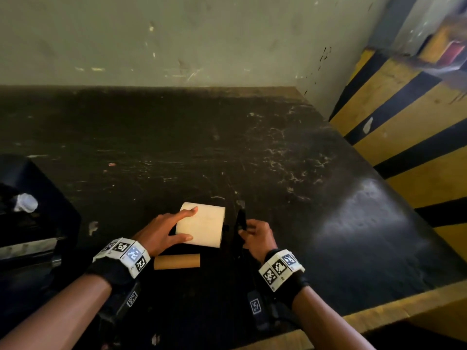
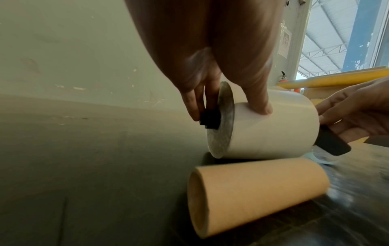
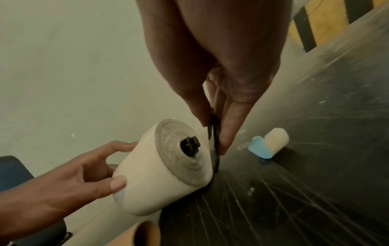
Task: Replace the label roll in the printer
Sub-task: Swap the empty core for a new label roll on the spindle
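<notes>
Head view: high above the near edge of the dark tabletop [image 1: 278,152], facing forward and down toward the far edge and the pale wall, both hands low in frame. Left wrist view: very close, almost at tabletop level, looking along the left hand [image 2: 210,69] toward the right edge, with the label roll [image 2: 271,131] and the cardboard core [image 2: 258,191] filling the middle. Right wrist view: equally close but higher, looking down along the right hand [image 3: 221,83] toward the left edge. Shared by all three: the label roll [image 3: 160,181] and the core [image 1: 177,261] near the near edge; shared by both wrist views: the opposite hand.
</notes>
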Tool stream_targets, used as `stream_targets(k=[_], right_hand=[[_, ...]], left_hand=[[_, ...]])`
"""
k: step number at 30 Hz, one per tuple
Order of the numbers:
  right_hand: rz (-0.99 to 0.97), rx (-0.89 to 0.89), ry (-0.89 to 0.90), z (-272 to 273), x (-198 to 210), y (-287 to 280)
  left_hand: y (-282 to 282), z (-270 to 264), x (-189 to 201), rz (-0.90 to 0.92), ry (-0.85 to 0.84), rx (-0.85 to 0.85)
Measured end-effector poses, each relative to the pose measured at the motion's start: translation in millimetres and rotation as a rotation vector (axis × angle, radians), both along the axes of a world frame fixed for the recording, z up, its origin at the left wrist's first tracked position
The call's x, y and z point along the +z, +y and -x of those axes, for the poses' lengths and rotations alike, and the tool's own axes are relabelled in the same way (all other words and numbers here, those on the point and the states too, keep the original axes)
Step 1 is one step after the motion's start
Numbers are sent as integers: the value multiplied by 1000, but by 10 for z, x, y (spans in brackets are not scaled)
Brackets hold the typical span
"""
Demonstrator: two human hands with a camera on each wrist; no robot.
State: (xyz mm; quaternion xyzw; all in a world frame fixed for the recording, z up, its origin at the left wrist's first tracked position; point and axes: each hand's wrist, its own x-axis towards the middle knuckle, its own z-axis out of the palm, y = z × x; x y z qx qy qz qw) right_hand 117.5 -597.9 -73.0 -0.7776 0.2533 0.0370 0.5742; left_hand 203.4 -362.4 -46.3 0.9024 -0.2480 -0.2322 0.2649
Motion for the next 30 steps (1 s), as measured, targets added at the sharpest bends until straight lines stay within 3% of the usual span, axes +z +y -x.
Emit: stream_targets(k=[8,12,15,20,30], right_hand=[[19,166,-75,-108,44,88],[139,203,-223,-46,3,86],[185,203,-220,-45,-36,141],[57,119,-225,-103,-27,144],[-53,210,-143,-267,185,165]], left_hand=[[-41,-114,78,-41,86,16],[-90,-106,114,-27,100,27],[-122,-108,163,-4,87,31],[-134,-85,149,18,101,74],[-176,52,74,1,45,172]])
